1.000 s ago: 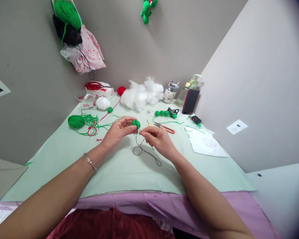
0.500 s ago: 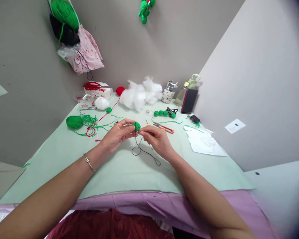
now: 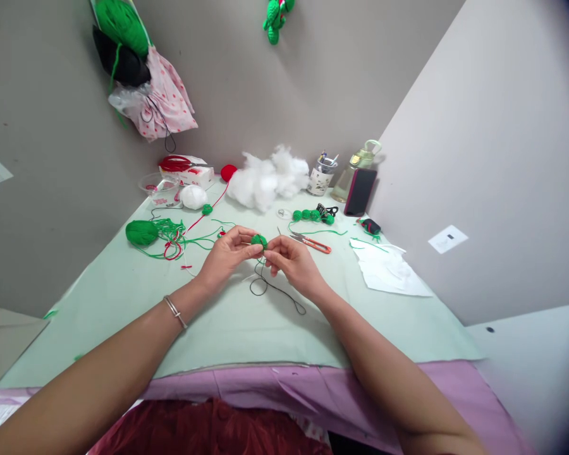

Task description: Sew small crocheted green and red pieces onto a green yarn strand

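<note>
My left hand [image 3: 227,254] is closed, its thumb and fingers gripping a small green crocheted ball [image 3: 259,241]. A black thread [image 3: 284,292] crosses the ball and trails in loops onto the table below. At the ball's lower right edge, my right hand [image 3: 291,260] is closed in a pinch, its fingertips against the ball. Whatever lies in that pinch is too small to make out. Beyond my right hand are orange-handled thread snips [image 3: 313,243], lying with blades toward the left.
Green yarn [image 3: 142,232] lies tangled with red strands at left. White stuffing [image 3: 268,180], a pen cup [image 3: 321,177], a bottle [image 3: 355,170] and a phone [image 3: 360,193] stand at the back. Several green balls [image 3: 306,215] sit in a row. White paper [image 3: 389,268] lies right.
My right hand has shifted slightly up and left, closer against the ball. The ball has turned a little in my left hand, and the left wrist has moved slightly.
</note>
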{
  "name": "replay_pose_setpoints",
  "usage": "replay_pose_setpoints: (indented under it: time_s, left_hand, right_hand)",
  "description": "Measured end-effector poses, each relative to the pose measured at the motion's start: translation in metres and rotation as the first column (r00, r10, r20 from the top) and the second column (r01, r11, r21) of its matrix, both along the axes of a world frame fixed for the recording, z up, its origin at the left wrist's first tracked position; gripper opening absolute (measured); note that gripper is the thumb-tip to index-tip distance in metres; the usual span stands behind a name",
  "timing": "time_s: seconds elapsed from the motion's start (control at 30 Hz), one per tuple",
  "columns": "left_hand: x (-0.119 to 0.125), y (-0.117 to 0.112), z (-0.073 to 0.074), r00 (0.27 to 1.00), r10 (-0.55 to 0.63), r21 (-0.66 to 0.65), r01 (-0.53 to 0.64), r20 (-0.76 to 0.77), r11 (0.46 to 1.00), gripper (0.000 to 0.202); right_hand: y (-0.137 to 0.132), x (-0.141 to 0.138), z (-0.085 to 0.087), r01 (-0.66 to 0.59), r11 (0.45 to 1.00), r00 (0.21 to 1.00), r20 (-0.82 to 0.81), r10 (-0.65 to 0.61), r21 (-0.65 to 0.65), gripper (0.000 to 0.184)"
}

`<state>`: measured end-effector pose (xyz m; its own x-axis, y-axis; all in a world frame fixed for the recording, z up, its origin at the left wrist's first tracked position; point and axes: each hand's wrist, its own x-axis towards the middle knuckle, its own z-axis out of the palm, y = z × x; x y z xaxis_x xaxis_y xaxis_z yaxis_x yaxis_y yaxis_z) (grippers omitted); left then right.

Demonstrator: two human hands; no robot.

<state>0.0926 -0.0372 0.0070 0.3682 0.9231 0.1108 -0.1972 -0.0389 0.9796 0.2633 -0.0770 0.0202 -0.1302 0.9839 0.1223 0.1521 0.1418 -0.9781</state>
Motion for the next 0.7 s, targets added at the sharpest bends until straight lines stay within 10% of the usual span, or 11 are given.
replay_pose_setpoints:
  time_s: [0.17, 0.43, 0.57, 0.7]
  left_hand:
    - [0.0, 0.002, -0.006, 0.994, 0.039, 0.149, -0.023, -0.104, 0.989, 0.03]
    - [0.003, -0.001, -0.01, 0.982, -0.016, 0.201, 0.055, -0.187, 0.978, 0.025]
    - [0.0, 0.003, -0.005, 0.977, 0.042, 0.233, 0.007, -0.208, 0.973, 0.025]
    - [-0.008, 0.013, -0.004, 0.972, 0.077, 0.21, -0.03, -0.222, 0.977, 0.029]
  right_hand:
    - [-0.004, 0.0, 0.002, -0.034, 0.999, 0.997, -0.07, 0.034, -0.001, 0.023]
    - [-0.006, 0.001, 0.001, 0.04, 0.959, 0.893, 0.42, -0.161, 0.282, 0.013]
    - [0.0, 0.015, 0.018, 0.146, 0.962, 0.988, 0.022, -0.155, 0.229, 0.019]
    - [0.013, 0.069, 0.037, 0.263, 0.964, 0.897, -0.376, -0.231, 0.034, 0.025]
